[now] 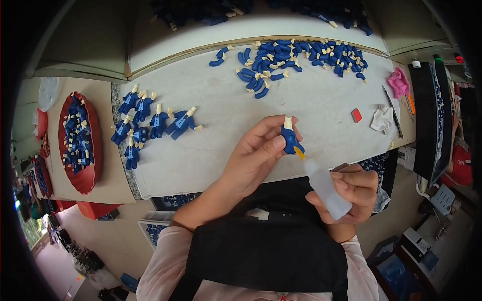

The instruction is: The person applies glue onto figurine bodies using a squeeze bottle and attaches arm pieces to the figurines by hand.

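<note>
Between the thumb and fingers of my left hand (258,150) is a small blue figurine body (289,138) with a cream neck peg pointing up. My right hand (354,193) grips a translucent white squeeze bottle (325,188), tilted so that its yellow nozzle tip meets the lower side of the figurine body. On the table to the left lie several blue figurines (158,122) with cream hands and necks. A heap of loose blue arms (281,55) with cream hands spreads along the far edge.
At the right of the table are a small red block (356,115), a crumpled white cloth (382,119), a pink lump (398,83), a thin dark tool (391,110) and an orange-handled cutter (410,104). A red basin (95,173) of blue parts stands far left.
</note>
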`<state>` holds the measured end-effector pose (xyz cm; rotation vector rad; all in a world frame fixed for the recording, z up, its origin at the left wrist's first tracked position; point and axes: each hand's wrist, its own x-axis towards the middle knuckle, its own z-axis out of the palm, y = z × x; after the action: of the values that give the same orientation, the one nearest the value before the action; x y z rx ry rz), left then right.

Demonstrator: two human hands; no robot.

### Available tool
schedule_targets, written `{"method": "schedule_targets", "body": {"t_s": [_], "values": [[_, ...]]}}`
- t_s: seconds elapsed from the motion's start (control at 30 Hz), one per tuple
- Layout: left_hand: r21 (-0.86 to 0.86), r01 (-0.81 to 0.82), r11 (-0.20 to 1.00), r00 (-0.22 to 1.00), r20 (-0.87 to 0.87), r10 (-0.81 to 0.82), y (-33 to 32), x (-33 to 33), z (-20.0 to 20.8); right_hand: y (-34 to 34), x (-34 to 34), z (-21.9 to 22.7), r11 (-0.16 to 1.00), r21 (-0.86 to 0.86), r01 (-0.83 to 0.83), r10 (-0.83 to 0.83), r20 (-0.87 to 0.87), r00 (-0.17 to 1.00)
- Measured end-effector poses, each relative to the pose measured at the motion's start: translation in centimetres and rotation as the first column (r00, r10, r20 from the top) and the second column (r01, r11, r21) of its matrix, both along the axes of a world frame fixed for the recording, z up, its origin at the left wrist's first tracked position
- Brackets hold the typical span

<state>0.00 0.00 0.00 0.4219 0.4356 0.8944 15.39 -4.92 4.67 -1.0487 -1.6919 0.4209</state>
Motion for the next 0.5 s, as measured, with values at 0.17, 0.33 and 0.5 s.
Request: {"method": "schedule_targets", "body": {"t_s": [0.17,0.33,0.5], "values": [[-0.042,0.021,0.999,0.999,0.036,-0.019,-0.06,0.13,0.32,0.08,0.06,-0.11,1.0,-0.013,0.011,-0.011,-0.048,0.999],[-0.028,0.054,0.998,0.998,0.025,-0.053,-0.07,-0.04,0.24,0.2,-0.09,-0.13,1.0,-0.004,0.015,-0.015,-0.059,0.998],[-0.036,0.074,0.997,0.997,0.008,-0.074,-0.02,-0.08,0.31,0.35,-0.2,-0.36,0.999,0.025,0.022,-0.02,-0.068,0.997]]}}
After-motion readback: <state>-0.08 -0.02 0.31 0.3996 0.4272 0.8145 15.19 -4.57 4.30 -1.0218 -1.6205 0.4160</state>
